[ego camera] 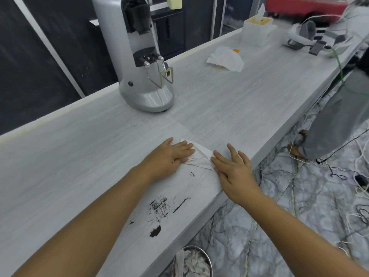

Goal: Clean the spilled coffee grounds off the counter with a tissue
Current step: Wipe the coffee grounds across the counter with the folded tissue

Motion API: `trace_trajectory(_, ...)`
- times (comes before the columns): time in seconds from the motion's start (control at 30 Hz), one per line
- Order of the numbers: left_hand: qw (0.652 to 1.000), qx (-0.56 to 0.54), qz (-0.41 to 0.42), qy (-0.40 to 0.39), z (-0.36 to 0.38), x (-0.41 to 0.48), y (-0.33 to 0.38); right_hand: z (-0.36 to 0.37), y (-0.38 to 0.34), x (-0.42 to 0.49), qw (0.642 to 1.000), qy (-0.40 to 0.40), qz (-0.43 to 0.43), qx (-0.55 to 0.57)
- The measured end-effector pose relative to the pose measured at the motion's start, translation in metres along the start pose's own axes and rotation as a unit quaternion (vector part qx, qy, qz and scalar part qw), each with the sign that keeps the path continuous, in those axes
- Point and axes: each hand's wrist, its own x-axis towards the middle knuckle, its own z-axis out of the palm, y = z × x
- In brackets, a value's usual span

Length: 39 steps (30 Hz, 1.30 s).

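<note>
A long pale tabletop (229,100) with a wood-grain pattern runs across the view, with dark panels behind it and a marble floor (289,206) at the right. On the left part of the tabletop stands a grey coffee grinder (137,56), upright. In front, the left hand (169,156) lies flat and open, palm down, with its fingers on the left part of a white tissue (201,156). The tissue is folded, lies flat on the tabletop between the two hands, and shows brownish marks. The right hand (233,166) is also open and flat, pressing the right edge of the tissue near the tabletop border. The spilled coffee grounds (159,206) lie nearer to the person than the tissue, apart from it, in dark patches and streaks between the forearms. Below the tabletop edge a metal bowl (192,262) holds what seems to be used tissues. Farther right on the tabletop are a crumpled tissue (225,58), a white tissue box (257,31), and a headset with cables (307,37).
</note>
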Motion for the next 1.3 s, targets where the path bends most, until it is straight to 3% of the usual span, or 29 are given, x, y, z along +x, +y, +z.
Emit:
trace_trajectory(0.53, 1.0, -0.016, -0.022, -0.006, -0.008, -0.113, -0.008, 0.03, -0.094, -0.064, 1.0, -0.014, 0.002, 0.0)
trace_trajectory(1.03, 0.998, -0.022, -0.056, 0.035, -0.005, -0.217, -0.008, 0.047, -0.15, -0.096, 0.997, -0.039, -0.072, 0.008)
trace_trajectory(1.3, 0.99, -0.011, -0.114, 0.086, 0.014, -0.274, 0.008, 0.046, -0.166, -0.105, 0.987, -0.085, -0.136, 0.003)
